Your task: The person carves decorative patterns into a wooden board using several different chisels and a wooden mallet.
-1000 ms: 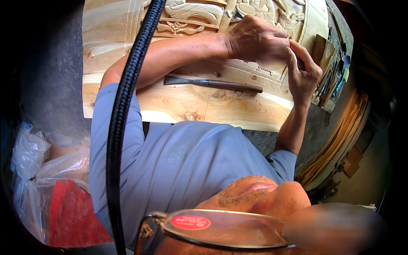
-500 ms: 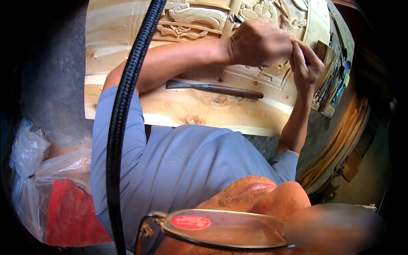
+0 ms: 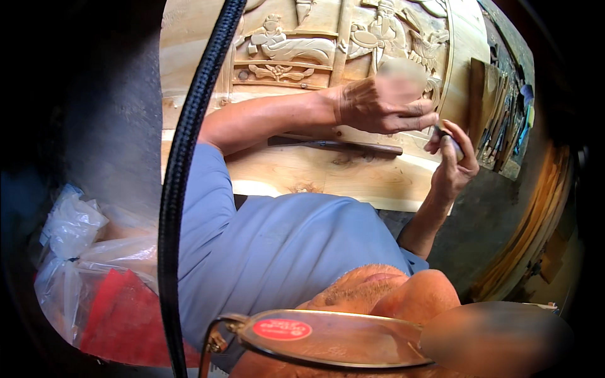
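Note:
Over the lower part of a carved wooden panel [image 3: 296, 53], my two hands come together. My right hand [image 3: 455, 165] is closed round a short, pale thing with a rounded end [image 3: 455, 148], perhaps a tool handle; its kind does not show. The fingers of my left hand [image 3: 378, 110] are pressed together, their tips close to that thing; whatever they pinch is hidden, and part of the hand is blurred. Below my left forearm a chisel [image 3: 372, 148] with a brown wooden handle lies on the wood. Figures and a flower are carved in relief.
Several slim carving tools [image 3: 501, 123] lie on a board at the right. Curved wooden pieces [image 3: 535, 220] are stacked beyond them. At the lower left are a clear plastic bag [image 3: 72, 230] and red material [image 3: 126, 315]. A black braided cable [image 3: 189, 145] crosses the view.
Both hands have shifted lower in the view, and the rounded thing in my right hand now shows. The panel appears lower and further right as the view has moved.

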The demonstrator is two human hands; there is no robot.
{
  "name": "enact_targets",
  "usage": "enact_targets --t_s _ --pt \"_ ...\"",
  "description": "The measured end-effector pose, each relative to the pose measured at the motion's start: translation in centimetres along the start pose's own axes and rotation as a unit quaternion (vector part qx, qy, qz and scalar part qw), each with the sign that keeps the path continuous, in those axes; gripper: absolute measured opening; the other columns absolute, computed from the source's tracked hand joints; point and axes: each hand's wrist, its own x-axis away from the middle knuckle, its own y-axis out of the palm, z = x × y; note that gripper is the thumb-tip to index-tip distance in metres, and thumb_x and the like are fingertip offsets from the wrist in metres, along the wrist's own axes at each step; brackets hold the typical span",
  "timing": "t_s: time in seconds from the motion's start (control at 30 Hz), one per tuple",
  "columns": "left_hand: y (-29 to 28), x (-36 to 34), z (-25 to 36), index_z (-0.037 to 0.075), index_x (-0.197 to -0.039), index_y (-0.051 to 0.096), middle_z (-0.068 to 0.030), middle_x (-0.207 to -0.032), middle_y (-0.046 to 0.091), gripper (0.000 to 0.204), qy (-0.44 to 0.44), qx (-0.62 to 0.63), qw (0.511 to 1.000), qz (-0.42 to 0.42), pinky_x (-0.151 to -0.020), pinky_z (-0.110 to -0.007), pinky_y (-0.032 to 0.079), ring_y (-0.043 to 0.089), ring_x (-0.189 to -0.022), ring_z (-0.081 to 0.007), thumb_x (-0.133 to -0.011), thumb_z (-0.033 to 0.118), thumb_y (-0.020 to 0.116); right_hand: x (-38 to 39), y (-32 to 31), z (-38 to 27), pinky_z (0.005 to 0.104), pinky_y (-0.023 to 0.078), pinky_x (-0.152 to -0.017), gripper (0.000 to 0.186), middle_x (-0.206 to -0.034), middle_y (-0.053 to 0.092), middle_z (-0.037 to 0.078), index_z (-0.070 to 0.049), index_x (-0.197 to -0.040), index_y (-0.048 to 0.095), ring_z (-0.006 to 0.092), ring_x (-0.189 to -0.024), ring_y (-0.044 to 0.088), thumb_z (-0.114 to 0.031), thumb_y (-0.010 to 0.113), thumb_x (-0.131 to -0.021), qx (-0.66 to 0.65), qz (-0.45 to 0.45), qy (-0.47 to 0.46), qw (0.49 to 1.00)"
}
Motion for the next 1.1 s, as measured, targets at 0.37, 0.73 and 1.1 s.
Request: enact_targets --t_s 0.37,0.73,1.1 --pt "-8.8 5.5 -1.0 0.006 -0.128 0.073 -0.0149 -0.126 0.075 0.046 -0.177 -0.124 0.96 -0.177 -0.103 -0.041 0.06 0.072 -0.118 -0.0281 -0.096 0.037 0.077 -0.8 -2.6 2.4 0.0256 0.05 -0.07 0.046 -0.097 0.069 0.016 0.014 -0.138 0.061 0.0154 -0.082 0.062 -0.013 0.06 -0.101 -0.266 0.057 0.06 0.96" --pt "-8.7 4.5 3.6 0.01 -0.146 0.064 -0.0002 -0.069 0.064 0.062 -0.214 0.007 0.974 -0.073 -0.047 -0.031 0.04 0.053 -0.051 -0.0124 -0.091 0.029 0.084 5.2 4.8 -0.9 0.0271 0.047 -0.053 0.053 -0.086 0.07 0.006 0.0 -0.142 0.066 0.0092 -0.061 0.06 0.01 0.062 -0.09 0.129 0.009 -0.008 0.992" --pt "-7.9 6.7 0.7 0.012 -0.112 0.077 -0.0011 -0.071 0.061 0.03 -0.124 -0.016 0.983 -0.132 -0.048 -0.031 0.043 0.057 -0.054 -0.0163 -0.082 0.009 0.076 4.7 7.9 -1.0 0.0343 0.057 -0.071 0.05 -0.101 0.076 0.013 0.001 -0.129 0.071 0.0265 -0.083 0.074 -0.002 0.082 -0.081 0.309 -0.139 -0.25 0.907"
